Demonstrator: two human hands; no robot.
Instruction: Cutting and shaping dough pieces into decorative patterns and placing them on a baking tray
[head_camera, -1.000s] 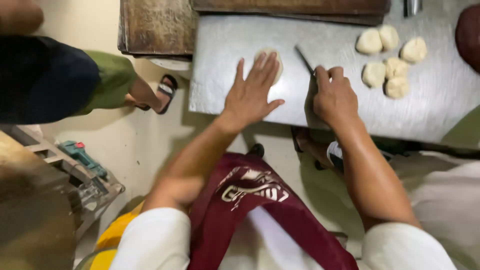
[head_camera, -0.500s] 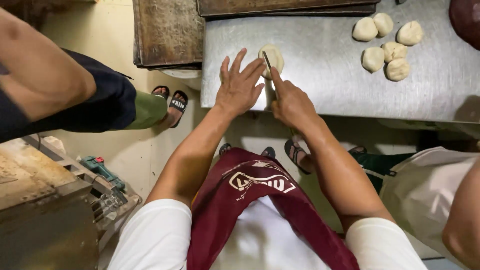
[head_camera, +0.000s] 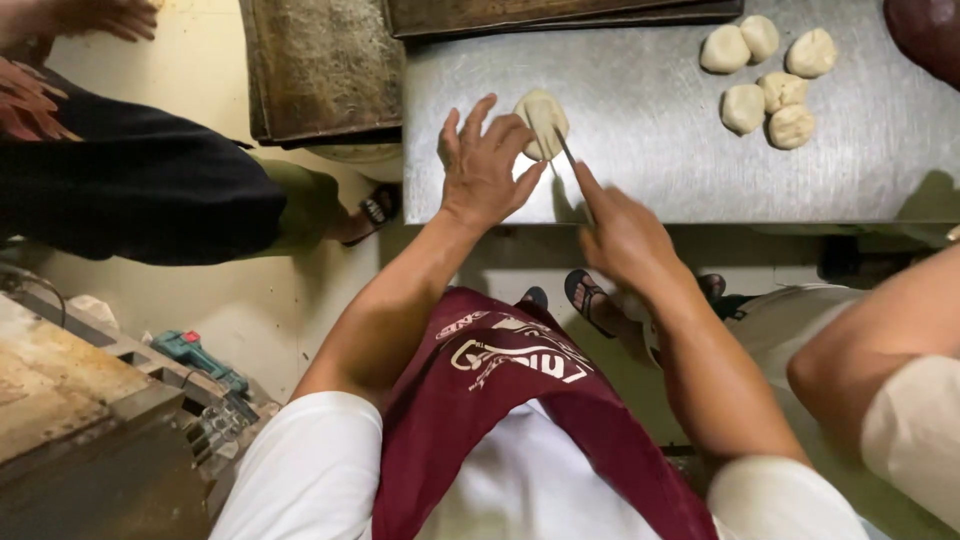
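A pale round dough piece lies on the steel table near its front left corner. My left hand rests flat beside it, fingertips holding the dough's left edge. My right hand grips a thin knife whose blade tip meets the dough's lower right side. Several more dough balls sit grouped at the table's back right. I wear a maroon apron over white clothes.
Dark worn baking trays lie left of and behind the table. A person in dark clothes and sandals stands at the left. Another person's arm comes in at the right. A rusty bench with a teal tool is at lower left.
My right hand with the knife slid left along the table to the dough, then drew back toward the front edge. My left hand shifted from covering the dough to holding its side.
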